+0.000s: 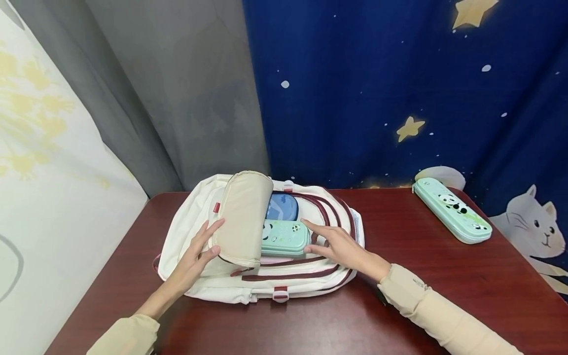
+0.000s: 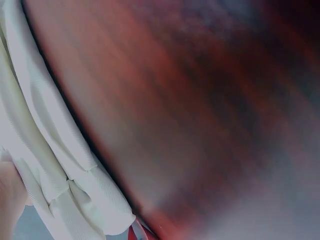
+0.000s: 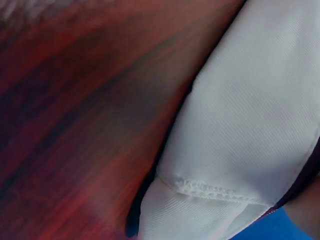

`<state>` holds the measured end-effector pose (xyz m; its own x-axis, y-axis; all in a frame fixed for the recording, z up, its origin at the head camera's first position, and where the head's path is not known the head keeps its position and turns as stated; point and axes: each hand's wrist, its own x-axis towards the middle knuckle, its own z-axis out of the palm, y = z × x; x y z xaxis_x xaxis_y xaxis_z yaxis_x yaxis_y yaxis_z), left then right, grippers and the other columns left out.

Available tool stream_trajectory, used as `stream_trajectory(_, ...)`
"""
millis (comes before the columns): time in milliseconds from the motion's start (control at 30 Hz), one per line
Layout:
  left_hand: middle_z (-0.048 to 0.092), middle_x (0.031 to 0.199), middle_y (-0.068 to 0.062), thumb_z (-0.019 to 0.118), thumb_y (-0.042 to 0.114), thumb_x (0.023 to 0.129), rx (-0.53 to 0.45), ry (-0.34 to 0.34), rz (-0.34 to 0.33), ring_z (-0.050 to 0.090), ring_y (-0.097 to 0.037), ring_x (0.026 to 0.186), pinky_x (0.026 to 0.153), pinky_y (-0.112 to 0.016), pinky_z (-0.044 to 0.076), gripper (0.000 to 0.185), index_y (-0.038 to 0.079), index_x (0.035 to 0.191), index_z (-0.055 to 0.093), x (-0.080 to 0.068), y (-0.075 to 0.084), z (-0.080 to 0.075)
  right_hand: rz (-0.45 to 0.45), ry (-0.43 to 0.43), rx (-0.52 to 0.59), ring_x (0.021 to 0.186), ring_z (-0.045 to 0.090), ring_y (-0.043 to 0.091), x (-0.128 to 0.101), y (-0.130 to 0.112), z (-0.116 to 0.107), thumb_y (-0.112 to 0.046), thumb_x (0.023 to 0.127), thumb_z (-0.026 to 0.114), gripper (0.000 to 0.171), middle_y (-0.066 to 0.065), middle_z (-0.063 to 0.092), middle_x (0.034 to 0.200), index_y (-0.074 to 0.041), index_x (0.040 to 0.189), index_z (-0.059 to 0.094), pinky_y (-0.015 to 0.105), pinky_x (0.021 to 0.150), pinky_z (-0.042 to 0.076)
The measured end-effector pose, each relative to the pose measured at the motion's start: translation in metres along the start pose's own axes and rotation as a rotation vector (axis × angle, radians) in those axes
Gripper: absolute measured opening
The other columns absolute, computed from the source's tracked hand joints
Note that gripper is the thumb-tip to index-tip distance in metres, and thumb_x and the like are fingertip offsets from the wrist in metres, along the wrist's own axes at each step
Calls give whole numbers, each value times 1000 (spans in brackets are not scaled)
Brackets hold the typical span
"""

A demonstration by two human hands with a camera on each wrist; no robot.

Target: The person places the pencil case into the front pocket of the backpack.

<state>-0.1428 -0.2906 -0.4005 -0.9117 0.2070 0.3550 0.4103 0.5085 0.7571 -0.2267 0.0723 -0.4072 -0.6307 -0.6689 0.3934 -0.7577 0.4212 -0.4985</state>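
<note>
Both arms wear long beige sleeves — soft, plain fabric, cuffs ending at the wrists. The right cuff (image 1: 403, 287) bears a small dark marking; both hands are bare.
</note>
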Motion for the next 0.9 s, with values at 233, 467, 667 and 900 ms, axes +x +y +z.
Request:
stream_trajectory(233, 25, 150, -2, 54, 12, 92, 8, -8, -4, 3, -34, 139, 97, -67, 10, 57, 25, 145, 35, 1, 3, -3, 43, -38, 0, 47, 31, 1, 3, -1, 2, -45, 86, 62, 68, -9, 39, 57, -20, 144, 37, 21, 48, 33)
stream_trajectory(467, 25, 150, -4, 56, 12, 91, 24, -13, -6, 2, -34, 139, 96, -69, 9, 57, 23, 144, 37, 3, 6, -5, 42, -66, -34, 43, 27, 1, 7, -2, 5, -46, 88, 58, 68, -11, 34, 50, -21, 146, 33, 21, 46, 31)
stream_trajectory(667, 24, 151, -6, 57, 13, 91, 55, -4, -1, 0, -30, 139, 96, -69, 8, 56, 25, 143, 39, 4, 10, -6, 46, -89, -68, 40, 30, 2, 10, -4, 9, -48, 89, 55, 69, -12, 36, 48, -25, 148, 27, 22, 45, 33)
stream_trajectory(900, 10, 152, -19, 58, 20, 91, 118, 36, -16, 2, -40, 137, 91, -73, 8, 54, 29, 142, 41, 4, 8, -3, 110, -124, -198, 35, 23, 5, 12, -13, 13, -54, 90, 49, 70, -15, 26, 42, -31, 149, 19, 23, 38, 26)
